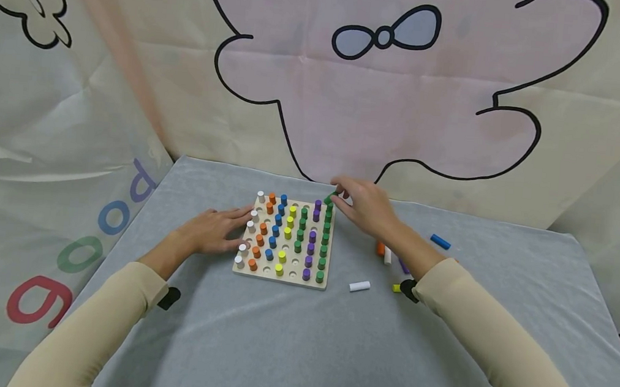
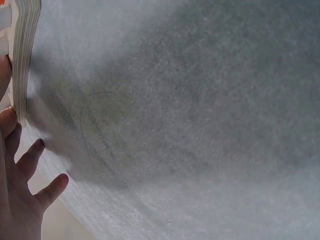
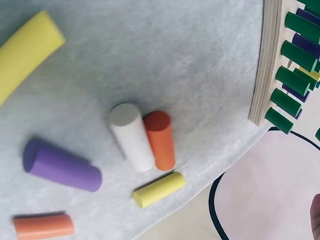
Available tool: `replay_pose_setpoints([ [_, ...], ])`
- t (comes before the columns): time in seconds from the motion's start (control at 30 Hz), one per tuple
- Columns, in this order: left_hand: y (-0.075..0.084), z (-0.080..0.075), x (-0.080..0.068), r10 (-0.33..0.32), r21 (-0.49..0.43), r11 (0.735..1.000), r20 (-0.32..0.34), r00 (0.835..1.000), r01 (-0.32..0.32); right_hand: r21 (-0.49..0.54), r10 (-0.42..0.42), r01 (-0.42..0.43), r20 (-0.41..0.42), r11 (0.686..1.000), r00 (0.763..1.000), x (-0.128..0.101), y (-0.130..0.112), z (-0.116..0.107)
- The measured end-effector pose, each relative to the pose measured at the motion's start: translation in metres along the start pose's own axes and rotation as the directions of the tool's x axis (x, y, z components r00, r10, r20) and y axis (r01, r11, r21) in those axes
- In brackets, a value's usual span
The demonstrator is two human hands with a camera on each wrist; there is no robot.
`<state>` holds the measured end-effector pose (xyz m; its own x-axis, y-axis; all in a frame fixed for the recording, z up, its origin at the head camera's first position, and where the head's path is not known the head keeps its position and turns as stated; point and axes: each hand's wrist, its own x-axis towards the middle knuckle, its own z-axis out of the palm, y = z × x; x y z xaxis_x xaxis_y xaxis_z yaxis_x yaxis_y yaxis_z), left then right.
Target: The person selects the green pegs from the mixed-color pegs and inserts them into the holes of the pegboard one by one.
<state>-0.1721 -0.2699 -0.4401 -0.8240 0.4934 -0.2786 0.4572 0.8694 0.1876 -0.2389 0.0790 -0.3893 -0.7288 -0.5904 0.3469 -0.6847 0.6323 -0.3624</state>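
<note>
Pinched between the fingertips of the right hand [image 1: 366,207] is a short green peg [image 1: 331,196], tilted and held just above the far right corner of the wooden pegboard [image 1: 282,275], over the end of its green column. The board is a pale square block with rows of round holes, most filled by upright pegs in columns of white, orange, blue, yellow, green and purple; several holes near the front edge stand unfilled. The right wrist reaches forward from a cream sleeve, the forearm crossing loose pegs on the cloth. The left hand [image 1: 212,232] lies flat with straight fingers spread, their tips against the board's left edge, gripping nothing. Loose pegs lie on the grey table cover [image 1: 285,351] to the right of the board: a white peg [image 1: 360,286] nearest the front, a blue peg [image 1: 440,242] farther right, and orange, white, purple and yellow ones beside the forearm. Behind the table hangs a pale cloth backdrop [image 1: 383,114] printed with black cartoon outlines and coloured letters.
</note>
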Motion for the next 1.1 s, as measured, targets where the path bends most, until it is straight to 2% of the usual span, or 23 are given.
replay_pose_setpoints([
  [0.47,-0.004,0.002,-0.001,0.013,0.009,1.0,-0.015,1.0,-0.013,-0.03,0.041,-0.042,-0.027,0.999,0.999,0.017,-0.004,0.016],
  [1.1,-0.003,0.0,0.0,0.007,0.024,1.0,0.002,1.0,-0.007,-0.045,0.084,-0.083,0.026,0.996,0.996,0.031,-0.011,0.034],
])
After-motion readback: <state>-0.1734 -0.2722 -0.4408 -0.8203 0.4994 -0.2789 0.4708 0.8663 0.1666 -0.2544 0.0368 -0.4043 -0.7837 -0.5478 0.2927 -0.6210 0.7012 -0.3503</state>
